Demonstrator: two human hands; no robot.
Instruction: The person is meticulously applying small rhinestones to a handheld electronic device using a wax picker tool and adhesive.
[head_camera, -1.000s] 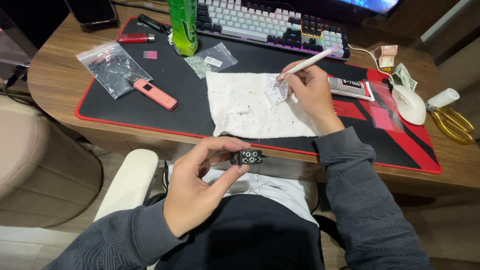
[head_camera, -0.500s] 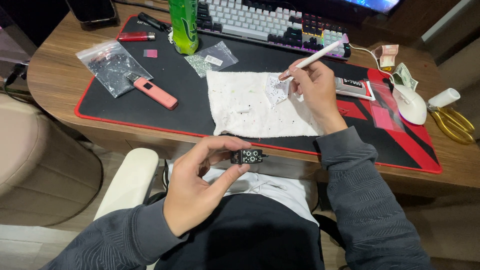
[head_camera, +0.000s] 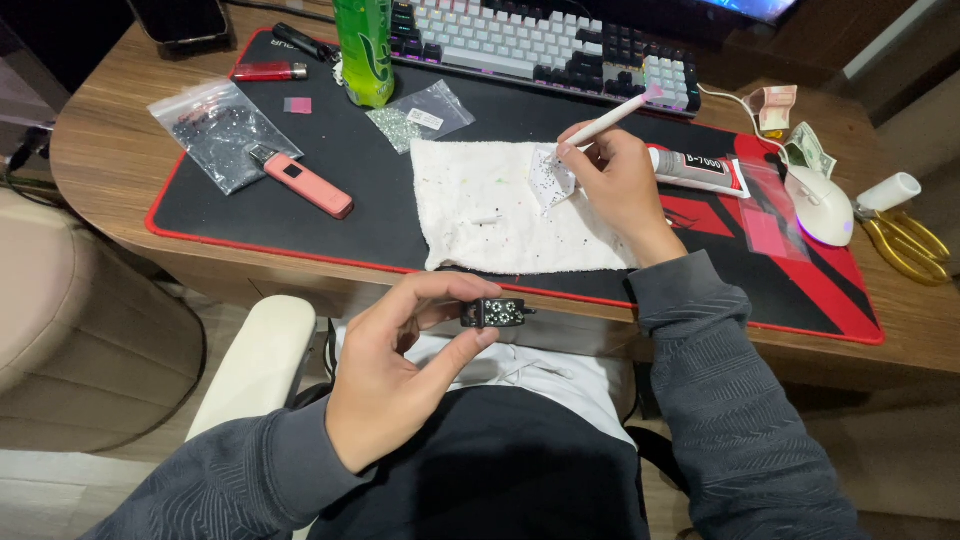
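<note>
Below the counter edge, over the lap: left hand, pinching a small dark studded case between thumb and fingertips; case held clear of the counter, long axis running left to right, studded face turned up toward the camera. On the counter, above and to the right of the case: right hand, closed in a pen grip round a slim white picker stick, pink tip pointing up and right toward the keyboard, lower end down at a small scrap of clear plastic on the white towel. Relation of note: case lies toward the body and left of the right hand, well apart from the stick's working end; left hand already on it, right hand the farther of the two. Around them: black and red desk mat; pink oblong device; two clear bags of small stones; glue tube just beside the right hand; green bottle; white mouse; gold scissors.
</note>
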